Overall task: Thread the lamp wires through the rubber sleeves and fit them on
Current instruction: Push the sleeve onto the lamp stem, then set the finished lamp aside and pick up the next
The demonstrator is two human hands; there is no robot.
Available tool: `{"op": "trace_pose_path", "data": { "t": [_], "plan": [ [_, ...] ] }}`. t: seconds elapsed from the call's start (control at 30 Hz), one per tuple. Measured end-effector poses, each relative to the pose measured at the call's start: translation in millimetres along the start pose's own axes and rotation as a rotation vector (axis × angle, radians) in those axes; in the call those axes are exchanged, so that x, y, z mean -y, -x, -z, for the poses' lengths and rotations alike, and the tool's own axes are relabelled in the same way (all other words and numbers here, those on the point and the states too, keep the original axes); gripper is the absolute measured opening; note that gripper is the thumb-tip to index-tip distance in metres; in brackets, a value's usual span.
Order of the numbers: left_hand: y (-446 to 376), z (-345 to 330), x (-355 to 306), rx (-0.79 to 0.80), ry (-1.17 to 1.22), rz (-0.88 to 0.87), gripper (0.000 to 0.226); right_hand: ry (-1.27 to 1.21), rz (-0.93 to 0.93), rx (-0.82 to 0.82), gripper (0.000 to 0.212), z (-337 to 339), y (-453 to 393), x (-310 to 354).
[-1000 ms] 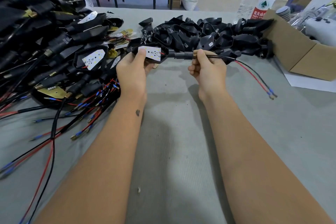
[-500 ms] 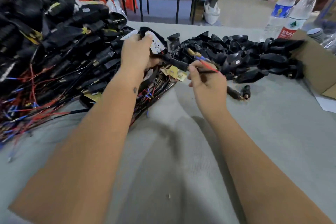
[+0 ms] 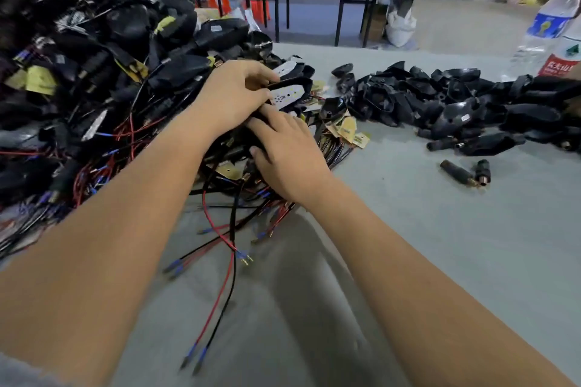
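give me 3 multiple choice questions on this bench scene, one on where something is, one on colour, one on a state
1. Where do the two loose rubber sleeves lie?
A. on bare table right of the hands
B. atop the big left pile
C. inside a box

2. What colour are the caps on the wire ends nearest the camera?
A. green
B. blue
C. white

3. What is the left hand doing?
A. lying flat on the table
B. hanging idle
C. holding a lamp head at the pile's edge

Key: 1 A, they sit alone on the grey table below the heap of black housings. 2 B, the tips show blue. 3 C, its fingers curl round the lamp with the white LED board, while the right hand rests on the wires.
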State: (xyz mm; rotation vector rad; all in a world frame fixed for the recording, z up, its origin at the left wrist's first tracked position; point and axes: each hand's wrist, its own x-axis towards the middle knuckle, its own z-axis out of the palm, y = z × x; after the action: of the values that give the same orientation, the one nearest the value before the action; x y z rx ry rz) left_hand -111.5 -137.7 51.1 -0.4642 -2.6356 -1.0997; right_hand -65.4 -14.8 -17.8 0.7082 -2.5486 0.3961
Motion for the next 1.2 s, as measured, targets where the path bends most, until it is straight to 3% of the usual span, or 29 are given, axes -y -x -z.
{"op": "trace_pose_path", "data": {
  "t": [0.1,0.2,0.3,0.43,0.5,0.6,0.7,0.77,0.87,1.03,1.2],
  "plan": [
    [5.5,-0.7,-2.8,-0.079,0.005,-0.016,0.023,0.021,0.001,0.054,0.052,-5.0,-5.0,-2.9],
    [11.3,-9.8,-14.3,-0.137,0.003,-0.026,0.023,-0.134,-0.02,0.071,0.043,0.2,-4.1,-5.7],
    [18.0,-27.5,-30.8,-0.176,-0.025,-0.047,0.025,-0.297,-0.085,-0.095,0.021,11.2,8.9,-9.2],
    [21.5,-50.2,-46.4,-0.3,-0.127,-0.014,0.028,-0.186,-0.378,-0.233,0.027,21.8,32.2,-35.6],
    [20.8,-63.3,-54.0,-0.331,-0.197,-0.007,0.03,-0.183,-0.454,-0.136,0.034,27.1,46.8,-55.8],
    [22.4,-89.0,-67.5,-0.396,-0.32,0.01,0.032,-0.108,-0.456,0.19,0.05,32.9,68.1,-78.7],
    [30.8,-120.2,-80.1,-0.388,-0.31,-0.021,0.03,-0.03,-0.423,0.258,0.021,38.8,76.8,-83.9],
    [38.0,-139.9,-87.6,-0.295,-0.142,-0.002,0.028,0.045,-0.428,0.225,0.013,42.1,82.2,-86.4],
    [45.8,-166.4,-92.6,-0.136,0.008,0.118,0.025,0.147,-0.493,0.184,0.032,45.2,99.0,-100.0],
    [51.0,-185.0,-86.4,-0.044,-0.033,0.162,0.027,0.188,-0.512,0.032,0.026,51.1,115.1,-112.1],
    [53.4,-178.8,-78.8,-0.115,-0.209,0.072,0.026,0.17,-0.491,-0.224,0.012,49.6,106.3,-107.6]
  ]
}}
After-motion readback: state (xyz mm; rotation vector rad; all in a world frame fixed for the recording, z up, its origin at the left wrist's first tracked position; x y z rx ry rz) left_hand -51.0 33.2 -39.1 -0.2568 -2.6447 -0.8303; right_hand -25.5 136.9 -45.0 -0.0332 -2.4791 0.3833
